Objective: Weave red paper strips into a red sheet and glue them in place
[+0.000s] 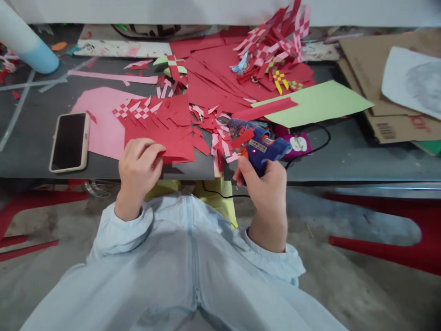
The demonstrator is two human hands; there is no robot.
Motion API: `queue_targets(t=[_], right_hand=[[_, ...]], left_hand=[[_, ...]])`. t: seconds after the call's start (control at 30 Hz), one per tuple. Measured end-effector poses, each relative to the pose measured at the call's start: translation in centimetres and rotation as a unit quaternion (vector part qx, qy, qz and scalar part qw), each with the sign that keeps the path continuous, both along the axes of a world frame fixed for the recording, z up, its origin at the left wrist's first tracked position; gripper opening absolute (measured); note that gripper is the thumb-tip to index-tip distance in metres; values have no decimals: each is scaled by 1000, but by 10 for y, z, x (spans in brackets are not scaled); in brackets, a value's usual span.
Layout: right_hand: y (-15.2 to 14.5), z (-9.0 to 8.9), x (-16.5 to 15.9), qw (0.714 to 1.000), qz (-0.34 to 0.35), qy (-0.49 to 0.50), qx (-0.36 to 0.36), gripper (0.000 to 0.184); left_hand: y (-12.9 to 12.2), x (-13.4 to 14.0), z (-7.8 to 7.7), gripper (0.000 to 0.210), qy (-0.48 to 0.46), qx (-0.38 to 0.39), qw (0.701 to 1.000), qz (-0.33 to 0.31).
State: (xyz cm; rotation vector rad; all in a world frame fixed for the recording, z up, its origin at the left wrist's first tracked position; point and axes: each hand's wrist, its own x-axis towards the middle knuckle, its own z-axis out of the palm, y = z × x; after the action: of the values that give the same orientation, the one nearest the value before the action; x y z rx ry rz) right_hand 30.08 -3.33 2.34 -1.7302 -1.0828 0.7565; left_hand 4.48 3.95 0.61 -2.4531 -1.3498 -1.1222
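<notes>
My right hand [267,188] grips a blue hot glue gun [263,149] by its handle, and a small red light shows on its side. The gun's nozzle points left, over a heap of red and pink paper scraps [218,133]. My left hand [139,168] is closed, thumb and fingers drawn together above the lower left of a red paper sheet [175,145]. What it pinches, if anything, blends with the red behind it. Checkered red-and-white woven paper pieces [138,110] lie on that sheet, which overlaps a pink sheet [103,110].
A phone [69,142] lies at the left. Behind are red sheets [213,87] and a pile of woven paper pieces [275,41]. A light green sheet [320,103] and cardboard [365,82] lie rightward. A black cord [325,131] loops beside a purple packet [300,145].
</notes>
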Motion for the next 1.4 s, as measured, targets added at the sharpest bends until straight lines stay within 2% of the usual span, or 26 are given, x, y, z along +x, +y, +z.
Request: queue_targets(t=[0.1, 0.2, 0.27, 0.4, 0.53, 0.67, 0.77, 0.83, 0.93, 1.03, 1.1, 1.27, 1.4], right_hand=[[-7, -5, 10, 996, -45, -75, 2, 35], [-18, -14, 16, 987, -83, -138, -9, 33], [-25, -19, 17, 974, -118, -194, 13, 31], [-40, -19, 16, 952, -112, -280, 54, 42], [-47, -17, 17, 945, -126, -297, 61, 43], [-50, -19, 20, 943, -139, -294, 66, 43], [-52, -19, 22, 944, -143, -290, 68, 44], [-52, -18, 23, 945, -141, -285, 74, 45], [-55, -16, 26, 952, -111, -267, 100, 48], [-60, -20, 33, 962, -66, -227, 135, 51], [-65, -25, 38, 970, -46, -192, 144, 52], [-75, -33, 50, 972, -24, -152, 179, 55], [-77, -31, 57, 962, -20, -169, 213, 57]], left_hand=[[3, -1, 0, 21, 9, -5, 1000, 22], [7, 0, -1, 22, 7, 6, 1000, 11], [10, 1, -3, 23, 11, 6, 1000, 3], [18, 4, -6, 22, 38, -23, 999, 3], [23, 6, -6, 22, 51, -67, 996, 26], [23, 4, -3, 36, 90, -126, 988, 20], [22, 4, 1, 46, 114, -119, 986, -4], [20, 10, 8, 44, 131, -109, 985, 1], [16, 32, 24, 38, 150, -104, 983, -8], [17, 67, 40, 32, 179, -101, 975, -81], [22, 94, 45, 27, 203, -96, 969, -107], [42, 153, 38, 23, 253, -98, 950, -154], [57, 179, 27, 27, 271, -115, 945, -139]])
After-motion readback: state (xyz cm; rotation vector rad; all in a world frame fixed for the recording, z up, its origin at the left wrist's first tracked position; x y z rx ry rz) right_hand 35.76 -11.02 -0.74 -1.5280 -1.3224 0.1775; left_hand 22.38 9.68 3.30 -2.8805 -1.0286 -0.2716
